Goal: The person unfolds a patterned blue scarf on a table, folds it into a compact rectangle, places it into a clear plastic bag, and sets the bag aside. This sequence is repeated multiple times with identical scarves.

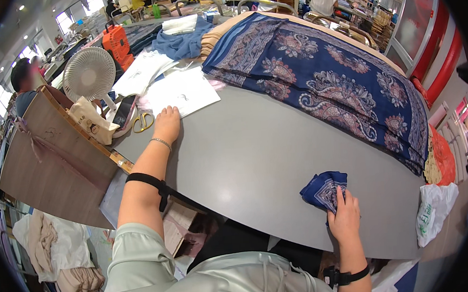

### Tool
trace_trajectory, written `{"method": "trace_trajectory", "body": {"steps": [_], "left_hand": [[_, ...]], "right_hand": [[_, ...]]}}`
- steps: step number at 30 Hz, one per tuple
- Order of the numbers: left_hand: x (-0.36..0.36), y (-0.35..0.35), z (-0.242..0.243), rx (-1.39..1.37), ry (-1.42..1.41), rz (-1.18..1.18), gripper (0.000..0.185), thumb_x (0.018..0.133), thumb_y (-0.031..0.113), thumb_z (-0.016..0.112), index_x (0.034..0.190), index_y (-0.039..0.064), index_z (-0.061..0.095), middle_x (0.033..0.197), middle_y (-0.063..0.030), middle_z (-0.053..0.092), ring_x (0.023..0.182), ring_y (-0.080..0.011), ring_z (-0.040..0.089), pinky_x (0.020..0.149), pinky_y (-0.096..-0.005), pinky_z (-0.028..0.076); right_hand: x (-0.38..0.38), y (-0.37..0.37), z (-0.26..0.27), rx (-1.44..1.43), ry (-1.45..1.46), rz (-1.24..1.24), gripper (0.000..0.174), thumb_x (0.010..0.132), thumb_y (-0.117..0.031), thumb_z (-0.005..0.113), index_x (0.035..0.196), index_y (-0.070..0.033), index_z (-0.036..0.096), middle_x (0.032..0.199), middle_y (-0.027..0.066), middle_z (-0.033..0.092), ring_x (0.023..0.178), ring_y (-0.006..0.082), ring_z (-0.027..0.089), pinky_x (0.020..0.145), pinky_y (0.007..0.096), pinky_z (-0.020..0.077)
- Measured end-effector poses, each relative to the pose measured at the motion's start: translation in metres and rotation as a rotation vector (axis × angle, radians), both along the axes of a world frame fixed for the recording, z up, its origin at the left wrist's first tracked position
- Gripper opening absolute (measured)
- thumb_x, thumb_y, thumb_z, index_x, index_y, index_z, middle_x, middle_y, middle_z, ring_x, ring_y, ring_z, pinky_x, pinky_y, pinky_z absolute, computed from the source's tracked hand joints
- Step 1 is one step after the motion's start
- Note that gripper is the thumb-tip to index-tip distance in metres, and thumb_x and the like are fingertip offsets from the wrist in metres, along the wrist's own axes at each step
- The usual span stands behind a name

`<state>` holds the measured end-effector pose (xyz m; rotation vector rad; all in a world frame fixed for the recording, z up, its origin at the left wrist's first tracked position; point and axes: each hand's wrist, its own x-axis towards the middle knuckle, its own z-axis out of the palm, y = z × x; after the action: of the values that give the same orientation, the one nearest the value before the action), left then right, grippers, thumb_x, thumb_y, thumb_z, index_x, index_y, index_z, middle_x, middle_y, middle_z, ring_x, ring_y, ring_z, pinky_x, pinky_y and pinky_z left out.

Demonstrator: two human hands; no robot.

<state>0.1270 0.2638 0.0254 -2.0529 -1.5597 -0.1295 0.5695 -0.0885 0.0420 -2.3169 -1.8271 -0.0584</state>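
My left hand [168, 122] rests at the near edge of a white printed sheet or packet [185, 93] on the grey table [234, 154]; whether it grips the edge I cannot tell. Just left of it lie gold-handled scissors [143, 122]. At the right, near the table's front edge, my right hand [344, 211] holds a small folded blue patterned cloth [322, 188], its fingers over the cloth's right part. A large stack of navy paisley fabric [331, 78] covers the back right of the table, with its layered folds towards me.
Left of the scissors stand a white fan [89, 70], a phone [126, 108] and a cream cloth pouch [90, 121]. Behind are an orange fan [116, 44] and blue cloth [184, 41]. A plastic bag [436, 213] hangs at the right edge. A person [24, 87] sits at the left.
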Motion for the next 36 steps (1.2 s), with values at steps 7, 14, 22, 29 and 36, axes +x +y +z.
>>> {"method": "trace_trajectory", "body": {"steps": [7,14,22,29,36], "left_hand": [[-0.013,0.01,-0.004,-0.1,0.041,0.018,0.046,0.087,0.007,0.051,0.132,0.0,0.048,0.105,-0.0107,0.058,0.096,-0.0249,0.059,0.081,-0.0362,0.051],[-0.047,0.02,0.002,0.04,-0.379,-0.074,0.033,0.084,0.001,0.05,0.116,-0.001,0.053,0.095,-0.0173,0.058,0.089,-0.0343,0.059,0.076,-0.0435,0.05],[0.025,-0.065,0.024,-0.063,-0.629,-0.328,0.034,0.085,0.019,0.063,0.111,0.0,0.052,0.101,-0.0211,0.058,0.09,-0.0403,0.058,0.081,-0.046,0.049],[0.043,-0.157,0.007,-0.371,-0.262,-0.5,0.027,0.081,0.005,0.053,0.108,-0.001,0.053,0.099,-0.0151,0.058,0.086,-0.0334,0.062,0.072,-0.0391,0.053],[0.129,-0.219,0.02,-0.26,-0.168,-0.968,0.016,0.075,0.014,0.056,0.087,0.004,0.059,0.086,-0.0077,0.053,0.082,-0.0214,0.055,0.068,-0.0302,0.049]], "right_hand": [[-0.009,0.004,0.005,0.019,-0.006,0.001,0.072,0.069,-0.012,0.073,0.135,-0.002,0.046,0.132,0.0208,0.047,0.113,0.0395,0.047,0.096,0.0484,0.0419],[-0.008,0.002,-0.004,0.039,-0.02,-0.022,0.076,0.069,-0.013,0.074,0.138,-0.003,0.043,0.135,0.0213,0.045,0.116,0.0396,0.046,0.098,0.0493,0.0399],[-0.013,0.003,0.002,0.036,0.009,-0.035,0.076,0.072,-0.014,0.073,0.14,-0.001,0.041,0.135,0.0236,0.045,0.119,0.0409,0.045,0.099,0.05,0.0379],[-0.003,0.001,-0.004,0.002,0.035,-0.07,0.073,0.076,-0.015,0.072,0.14,0.0,0.04,0.133,0.0261,0.046,0.115,0.0437,0.048,0.095,0.0506,0.0419],[-0.025,0.021,0.034,0.236,0.312,0.015,0.067,0.078,-0.015,0.07,0.137,0.0,0.044,0.13,0.0264,0.048,0.114,0.0436,0.05,0.097,0.046,0.0437]]}}
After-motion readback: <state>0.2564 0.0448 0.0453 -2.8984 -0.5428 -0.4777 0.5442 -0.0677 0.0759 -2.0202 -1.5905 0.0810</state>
